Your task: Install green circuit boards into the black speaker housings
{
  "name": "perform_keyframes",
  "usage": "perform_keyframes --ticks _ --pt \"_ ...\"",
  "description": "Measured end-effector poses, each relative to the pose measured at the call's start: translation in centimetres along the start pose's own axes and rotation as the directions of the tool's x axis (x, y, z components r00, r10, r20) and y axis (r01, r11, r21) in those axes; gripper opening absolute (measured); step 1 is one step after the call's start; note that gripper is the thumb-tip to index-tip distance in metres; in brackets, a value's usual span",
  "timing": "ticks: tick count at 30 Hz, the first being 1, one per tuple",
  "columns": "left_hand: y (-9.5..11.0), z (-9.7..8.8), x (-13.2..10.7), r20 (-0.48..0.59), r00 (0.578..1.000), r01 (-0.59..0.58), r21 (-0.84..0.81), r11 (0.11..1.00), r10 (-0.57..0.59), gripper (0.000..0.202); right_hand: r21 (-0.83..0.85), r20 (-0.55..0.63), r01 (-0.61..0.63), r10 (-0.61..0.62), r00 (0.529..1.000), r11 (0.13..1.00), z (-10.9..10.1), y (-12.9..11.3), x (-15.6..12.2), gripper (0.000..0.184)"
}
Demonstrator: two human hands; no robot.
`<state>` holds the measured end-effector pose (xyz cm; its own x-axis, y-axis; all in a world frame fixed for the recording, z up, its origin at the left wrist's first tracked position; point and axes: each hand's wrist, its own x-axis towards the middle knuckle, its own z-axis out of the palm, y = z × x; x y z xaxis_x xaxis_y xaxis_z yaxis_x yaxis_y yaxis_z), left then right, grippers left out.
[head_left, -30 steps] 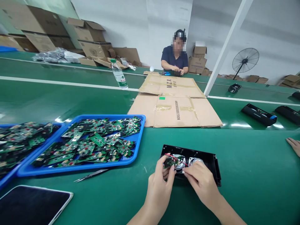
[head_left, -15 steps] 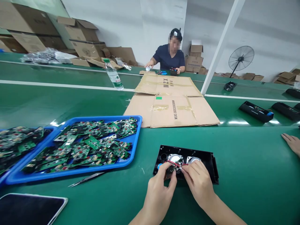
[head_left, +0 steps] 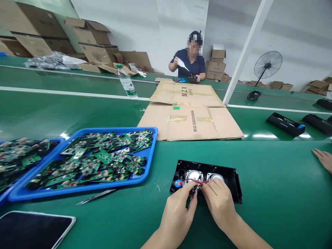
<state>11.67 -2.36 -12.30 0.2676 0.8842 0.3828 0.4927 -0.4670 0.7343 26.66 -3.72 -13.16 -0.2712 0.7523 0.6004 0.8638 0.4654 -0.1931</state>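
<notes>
A black speaker housing (head_left: 228, 181) lies open on the green bench, with two round silver speaker drivers (head_left: 194, 175) inside. At its left end sits a blue round part (head_left: 178, 183) with red and black wires (head_left: 192, 180) running from it. My left hand (head_left: 178, 207) pinches a small circuit board (head_left: 194, 191) over the housing's near edge; most of the board is hidden by fingers. Beside it, my right hand (head_left: 220, 202) has its fingertips closed on the wires near the board. Whether a plug sits at the wire ends I cannot tell.
Blue trays (head_left: 153, 155) heaped with circuit boards stand at left, with tweezers (head_left: 96, 197) and a phone-like device (head_left: 36, 228) nearer me. Flattened cardboard (head_left: 178, 122) and a water bottle (head_left: 127, 83) lie beyond. Opposite, a co-worker (head_left: 190, 64) holds a white bottle; another person's hand (head_left: 324, 159) shows at right.
My left hand has tilted the circuit board more edge-on and uncovered the blue round part. My right hand has barely moved. The co-worker has raised the white bottle and tipped it toward the dark part.
</notes>
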Motion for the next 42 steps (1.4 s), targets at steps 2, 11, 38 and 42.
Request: perform_keyframes --ticks 2,11,38,42 --pt "-0.1 -0.3 0.1 0.049 0.999 0.005 -0.026 1.000 -0.004 0.021 0.100 -0.040 -0.083 0.088 0.995 0.992 0.2 0.2 -0.3 0.019" --pt "-0.3 -1.6 0.9 0.255 0.963 0.150 -0.240 0.959 -0.087 0.015 0.316 0.075 -0.228 0.215 0.974 0.921 0.2 1.1 -0.6 0.021" --pt "0.1 -4.0 2.4 0.219 0.846 0.523 -0.167 0.836 -0.486 0.029 0.022 0.466 -0.159 0.130 0.875 0.987 -3.7 3.9 -0.1 0.083" --pt "0.1 -3.5 2.3 0.352 0.768 0.620 -0.200 0.758 -0.535 0.044 -0.002 0.507 -0.138 0.120 0.854 0.990 -3.5 4.0 0.0 0.088"
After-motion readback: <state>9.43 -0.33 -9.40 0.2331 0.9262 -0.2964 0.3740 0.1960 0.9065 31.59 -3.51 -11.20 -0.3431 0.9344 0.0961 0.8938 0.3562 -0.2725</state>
